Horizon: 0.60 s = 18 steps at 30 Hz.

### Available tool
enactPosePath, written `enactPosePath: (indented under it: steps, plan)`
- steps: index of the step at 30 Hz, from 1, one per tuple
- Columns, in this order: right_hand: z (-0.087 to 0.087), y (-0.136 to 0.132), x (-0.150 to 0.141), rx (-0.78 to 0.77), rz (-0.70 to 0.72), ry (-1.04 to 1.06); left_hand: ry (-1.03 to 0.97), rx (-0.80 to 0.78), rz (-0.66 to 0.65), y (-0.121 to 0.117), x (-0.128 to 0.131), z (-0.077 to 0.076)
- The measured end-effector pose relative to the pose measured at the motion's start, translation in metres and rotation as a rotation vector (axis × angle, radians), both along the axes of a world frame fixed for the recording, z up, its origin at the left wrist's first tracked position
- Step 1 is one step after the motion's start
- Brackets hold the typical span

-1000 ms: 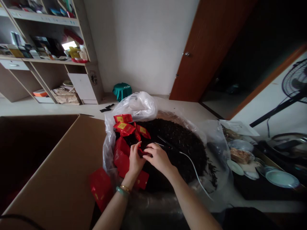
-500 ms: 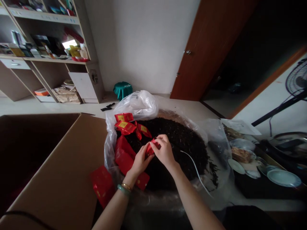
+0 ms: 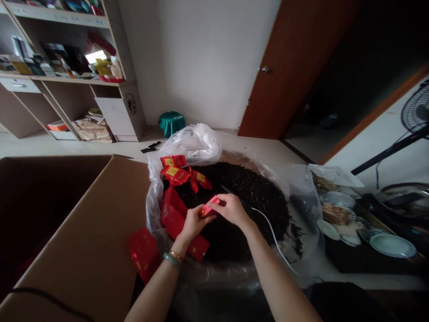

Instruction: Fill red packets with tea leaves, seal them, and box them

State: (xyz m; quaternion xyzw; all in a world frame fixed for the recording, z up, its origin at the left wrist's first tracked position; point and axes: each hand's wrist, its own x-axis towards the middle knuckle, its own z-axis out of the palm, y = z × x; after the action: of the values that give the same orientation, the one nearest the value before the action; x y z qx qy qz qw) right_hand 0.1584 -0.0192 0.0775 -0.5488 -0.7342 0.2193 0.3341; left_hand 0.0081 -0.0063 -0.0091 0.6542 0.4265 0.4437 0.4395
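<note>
The left hand and right hand pinch a small, glossy red foil-like packet between them, above a heap of dark shredded leaves — light, I'd guess from over here, pliable, slightly slippery, best taken by its ends.

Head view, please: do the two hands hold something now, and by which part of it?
Yes, a small red packet: the left hand holds its nearer end, the right hand its farther end. Fingers partly cover it.
</note>
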Motion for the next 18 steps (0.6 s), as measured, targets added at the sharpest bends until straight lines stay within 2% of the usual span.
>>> enactPosePath:
  steps: [3,7,12,15,18]
  plan:
    - [0.001,-0.001,0.002,-0.080,0.029,-0.040,-0.003,-0.016,-0.044,0.000,-0.001,-0.001]
    - [-0.003,0.000,0.006,-0.039,0.029,-0.136,0.035,0.003,-0.042,0.000,-0.001,0.000]
    - [-0.001,0.004,0.011,0.032,0.046,-0.100,-0.009,0.056,0.033,0.003,0.001,0.002]
    - [0.002,0.004,0.010,0.103,-0.001,-0.045,-0.060,-0.006,0.017,0.004,0.001,0.000]
    - [0.004,0.004,0.008,0.062,0.008,-0.071,-0.069,-0.080,-0.040,0.003,0.001,-0.003]
